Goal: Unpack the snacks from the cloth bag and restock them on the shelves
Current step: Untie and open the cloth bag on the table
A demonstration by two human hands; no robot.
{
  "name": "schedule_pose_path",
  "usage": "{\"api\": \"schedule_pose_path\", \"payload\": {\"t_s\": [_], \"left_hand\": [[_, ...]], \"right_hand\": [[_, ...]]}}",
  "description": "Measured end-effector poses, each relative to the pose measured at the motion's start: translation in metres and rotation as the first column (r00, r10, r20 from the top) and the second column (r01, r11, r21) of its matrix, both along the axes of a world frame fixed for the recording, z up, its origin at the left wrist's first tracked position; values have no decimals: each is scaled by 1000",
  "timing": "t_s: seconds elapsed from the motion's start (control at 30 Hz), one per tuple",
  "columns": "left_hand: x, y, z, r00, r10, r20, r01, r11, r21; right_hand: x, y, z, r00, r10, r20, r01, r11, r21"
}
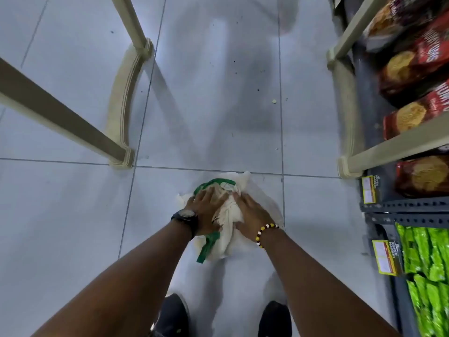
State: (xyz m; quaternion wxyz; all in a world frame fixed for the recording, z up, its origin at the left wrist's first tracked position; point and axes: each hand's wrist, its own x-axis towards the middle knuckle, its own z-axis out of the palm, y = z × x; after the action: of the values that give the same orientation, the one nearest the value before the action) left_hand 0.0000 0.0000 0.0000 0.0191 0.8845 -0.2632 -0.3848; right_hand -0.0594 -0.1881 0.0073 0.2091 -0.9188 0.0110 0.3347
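Note:
A white cloth bag (pixel 229 215) with green handles lies crumpled on the tiled floor in front of my feet. My left hand (pixel 204 210), with a black watch on the wrist, presses down on its left side, fingers spread over the cloth. On the right side lies my right hand (pixel 251 212), a bead bracelet on its wrist, fingers curled into the bunched fabric. One green handle (pixel 206 246) trails out toward me. I cannot see what is inside the bag. Red snack packs (pixel 413 69) and green packs (pixel 427 259) fill the shelves on the right.
A grey metal shelf rack (pixel 398 205) with yellow price tags (pixel 385 256) runs along the right edge. A beige plastic chair or stool leg (pixel 121 103) stands at the left, and another beige frame (pixel 345 98) leans by the shelves. My two dark shoes (pixel 274 319) are at the bottom.

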Motion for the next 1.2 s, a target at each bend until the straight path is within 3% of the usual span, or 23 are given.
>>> {"api": "schedule_pose_path", "payload": {"t_s": [0.13, 0.33, 0.53, 0.63, 0.87, 1.1, 1.2], "left_hand": [[4, -16, -3, 996, -90, -9, 90, 996, 2], [-6, -14, 36, 966, 248, -69, -257, 951, -170], [-22, -6, 126, 920, 387, -61, -387, 874, -294], [-29, -10, 188, 921, 384, -61, -381, 863, -331], [-54, 3, 385, 934, 355, 49, -304, 857, -416], [-66, 33, 642, 931, 317, 181, -139, 767, -626], [-51, 35, 744, 913, 296, 279, -17, 712, -702]], "right_hand": [[2, 8, -16, 1000, -8, -7, 8, 999, -52], [-8, 10, 12, 979, -200, 30, 194, 969, 151], [-21, 12, 96, 958, -284, 36, 272, 942, 197], [-29, 7, 160, 944, -323, 68, 299, 924, 240], [-53, 10, 357, 947, -251, 203, 193, 944, 267], [-67, 16, 612, 850, -246, 466, 91, 939, 331], [-55, 11, 716, 748, -207, 630, 9, 953, 302]]}}
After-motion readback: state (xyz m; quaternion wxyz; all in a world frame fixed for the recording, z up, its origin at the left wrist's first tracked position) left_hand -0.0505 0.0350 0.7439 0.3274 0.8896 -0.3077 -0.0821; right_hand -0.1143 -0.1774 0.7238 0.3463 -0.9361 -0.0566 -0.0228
